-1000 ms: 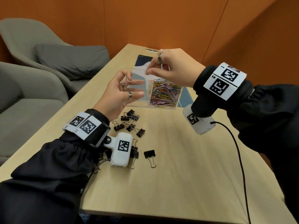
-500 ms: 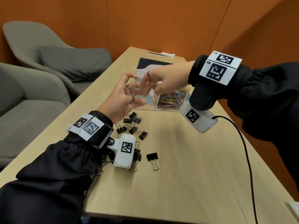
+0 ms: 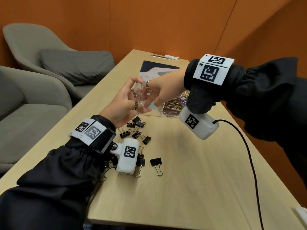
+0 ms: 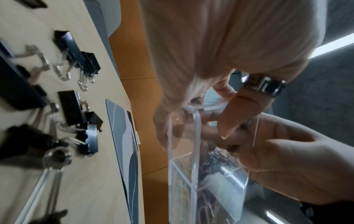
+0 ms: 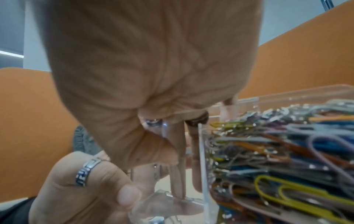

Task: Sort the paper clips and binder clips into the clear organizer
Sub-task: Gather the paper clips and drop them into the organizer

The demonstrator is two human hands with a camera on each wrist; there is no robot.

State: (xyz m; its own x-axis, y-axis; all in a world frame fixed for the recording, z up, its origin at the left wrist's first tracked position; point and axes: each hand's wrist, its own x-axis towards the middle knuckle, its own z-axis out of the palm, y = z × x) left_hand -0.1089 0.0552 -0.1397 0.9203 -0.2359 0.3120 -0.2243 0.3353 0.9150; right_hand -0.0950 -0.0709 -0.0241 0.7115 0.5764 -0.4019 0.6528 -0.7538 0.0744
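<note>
The clear organizer [image 3: 155, 112] stands on the wooden table [image 3: 191, 171], its right compartment packed with coloured paper clips [image 3: 174, 105] [image 5: 277, 159]. My left hand [image 3: 126, 103] grips the organizer's left end, thumb on the front wall and fingers behind. My right hand [image 3: 156, 92] reaches down into the left compartment with straight fingers [image 5: 178, 166] that touch its floor beside the divider [image 5: 203, 166]. I see nothing held between them. Several black binder clips [image 3: 136, 131] [image 4: 76, 56] lie loose on the table, below my left wrist.
A blue and white pad [image 3: 157, 68] lies behind the organizer. Grey armchairs [image 3: 41, 80] stand along the table's left side. A black cable [image 3: 249, 155] runs from my right wrist across the table's right half. Orange walls close off the far end.
The organizer has come down from a raised tilt towards the table. My right hand has moved from pinching at its top rim to reaching deep into the left compartment.
</note>
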